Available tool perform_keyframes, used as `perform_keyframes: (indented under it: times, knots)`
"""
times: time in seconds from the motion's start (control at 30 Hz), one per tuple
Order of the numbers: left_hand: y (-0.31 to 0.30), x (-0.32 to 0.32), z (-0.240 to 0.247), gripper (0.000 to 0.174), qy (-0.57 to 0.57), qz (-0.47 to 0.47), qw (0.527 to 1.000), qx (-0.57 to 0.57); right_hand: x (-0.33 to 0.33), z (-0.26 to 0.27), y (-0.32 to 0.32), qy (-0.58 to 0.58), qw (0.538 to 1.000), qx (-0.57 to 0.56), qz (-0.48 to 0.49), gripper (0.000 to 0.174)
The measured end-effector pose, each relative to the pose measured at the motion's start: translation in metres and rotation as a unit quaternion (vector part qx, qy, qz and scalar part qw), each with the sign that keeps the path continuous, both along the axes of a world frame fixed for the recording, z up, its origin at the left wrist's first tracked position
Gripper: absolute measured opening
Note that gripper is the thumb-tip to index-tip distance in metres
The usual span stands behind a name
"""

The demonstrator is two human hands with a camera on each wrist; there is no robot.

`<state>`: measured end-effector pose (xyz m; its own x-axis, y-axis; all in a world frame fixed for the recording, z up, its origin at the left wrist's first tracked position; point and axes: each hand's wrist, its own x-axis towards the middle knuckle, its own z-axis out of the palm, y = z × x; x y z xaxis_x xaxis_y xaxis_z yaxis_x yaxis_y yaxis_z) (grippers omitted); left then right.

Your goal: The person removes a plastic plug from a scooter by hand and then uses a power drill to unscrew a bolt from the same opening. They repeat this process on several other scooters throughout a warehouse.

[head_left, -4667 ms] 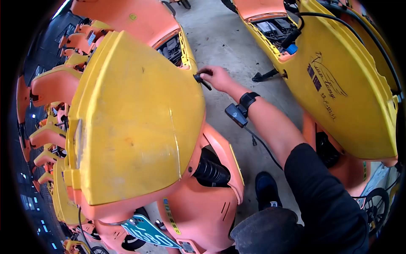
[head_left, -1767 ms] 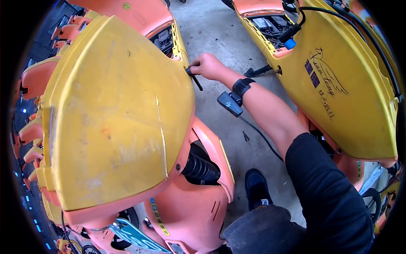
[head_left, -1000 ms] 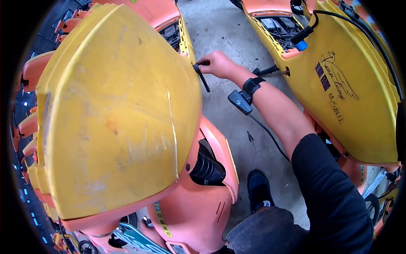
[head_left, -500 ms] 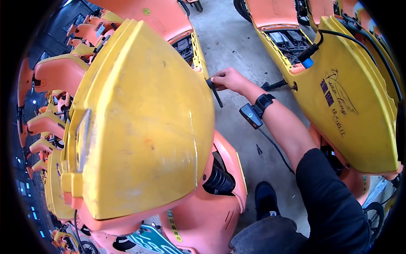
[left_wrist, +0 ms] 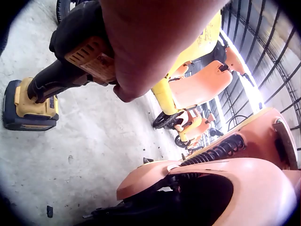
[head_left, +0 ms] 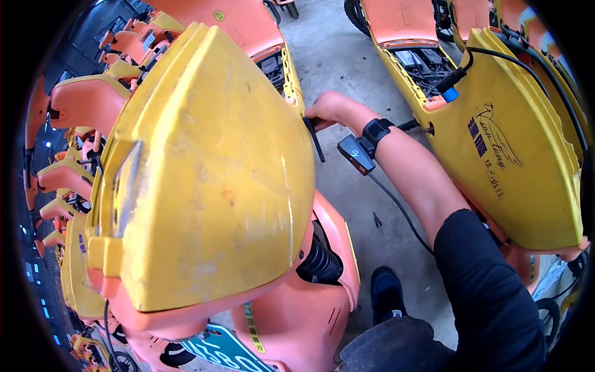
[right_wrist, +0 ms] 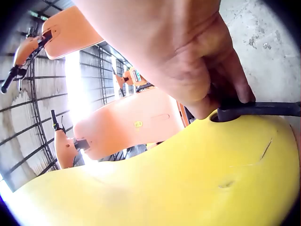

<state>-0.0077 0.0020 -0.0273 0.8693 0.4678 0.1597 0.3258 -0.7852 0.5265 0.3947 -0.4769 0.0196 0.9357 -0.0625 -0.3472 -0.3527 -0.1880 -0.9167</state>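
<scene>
A scooter's yellow side cover (head_left: 217,173) fills the left half of the head view. At its right edge my right hand (head_left: 331,110) pinches the root of a black foot peg (head_left: 316,141). From the right wrist, my fingers (right_wrist: 243,89) curl round the peg's (right_wrist: 270,109) end at a hole in the yellow cover (right_wrist: 225,165); the peg's tip points right. In the left wrist view my left hand (left_wrist: 150,42) grips the body of a yellow and black power tool (left_wrist: 91,59), whose battery (left_wrist: 30,113) hangs out at the left. The head view does not show the left hand.
A second yellow scooter (head_left: 520,167) stands at the right with a black cable (head_left: 511,54) over it. Grey floor (head_left: 341,62) runs between the scooters, with a kickstand (head_left: 407,125) jutting into it. More scooters (head_left: 87,102) line the left side.
My right hand has shifted slightly up, its fingers now further behind the cover's edge, and the wrist has moved left. The peg's tip sits slightly lower. Earlier, the head view swung between frames.
</scene>
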Motion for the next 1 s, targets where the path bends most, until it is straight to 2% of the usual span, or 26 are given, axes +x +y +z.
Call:
perform_keyframes:
  times: [0.07,0.17,0.2,0.33,0.4,0.47,0.5,0.57,0.6,0.63,0.67,0.73,0.8,0.87,0.93,1.0]
  knots:
    - [-0.023,0.006,0.03,0.044,0.075,0.001,0.994,0.081,-0.004,0.005,0.002,-0.013,1.0,-0.004,-0.001,0.024]
    - [-0.037,0.013,0.043,0.045,0.105,0.045,0.992,0.051,-0.003,0.008,0.005,-0.02,0.997,-0.071,-0.004,0.025]
    - [-0.048,0.007,0.053,0.046,0.088,-0.03,0.99,0.104,-0.002,0.006,0.005,-0.019,0.997,-0.071,-0.006,0.025]
    - [-0.02,-0.001,0.021,0.046,0.044,-0.023,0.99,0.135,0.006,-0.006,0.005,-0.039,0.996,-0.073,-0.018,0.025]
    - [-0.009,-0.002,0.014,0.047,0.041,0.01,0.999,0.015,0.001,-0.01,0.0,-0.042,0.996,-0.07,-0.021,0.024]
    - [-0.024,0.001,0.025,0.047,0.042,0.009,0.999,0.004,-0.005,-0.008,-0.003,-0.06,0.998,0.021,-0.003,0.023]
    - [-0.028,0.003,0.03,0.047,0.043,0.006,0.999,-0.006,-0.006,-0.008,-0.003,-0.061,0.998,0.022,0.0,0.023]
    - [-0.025,0.002,0.025,0.048,0.054,0.025,0.998,-0.006,-0.006,-0.011,-0.003,-0.058,0.998,0.025,-0.006,0.024]
    - [-0.026,0.0,0.023,0.048,0.022,-0.022,0.998,0.056,-0.006,-0.013,-0.001,-0.056,0.998,0.026,-0.005,0.024]
    - [-0.028,-0.001,0.024,0.048,-0.011,-0.069,0.991,0.118,-0.005,-0.015,0.001,-0.061,0.998,0.012,-0.007,0.026]
    - [-0.029,0.0,0.028,0.048,-0.009,-0.069,0.99,0.119,-0.003,-0.015,0.001,-0.066,0.998,-0.001,-0.01,0.028]
    - [-0.031,0.004,0.033,0.047,0.059,0.002,0.998,0.033,0.003,-0.012,-0.002,-0.076,0.997,-0.017,-0.015,0.031]
    - [-0.018,0.007,0.023,0.047,0.062,0.018,0.998,0.005,0.005,-0.016,-0.002,-0.087,0.993,-0.084,-0.007,0.031]
    - [-0.002,0.004,0.011,0.047,0.066,0.04,0.997,-0.022,0.003,-0.017,-0.002,-0.085,0.994,-0.068,-0.004,0.031]
    - [0.005,0.003,0.004,0.047,0.037,0.008,0.999,0.006,0.001,-0.016,-0.004,-0.085,0.995,-0.053,-0.006,0.031]
    - [0.003,-0.001,0.005,0.047,0.025,-0.02,0.998,0.045,-0.002,-0.016,-0.003,-0.112,0.99,-0.083,0.002,0.029]
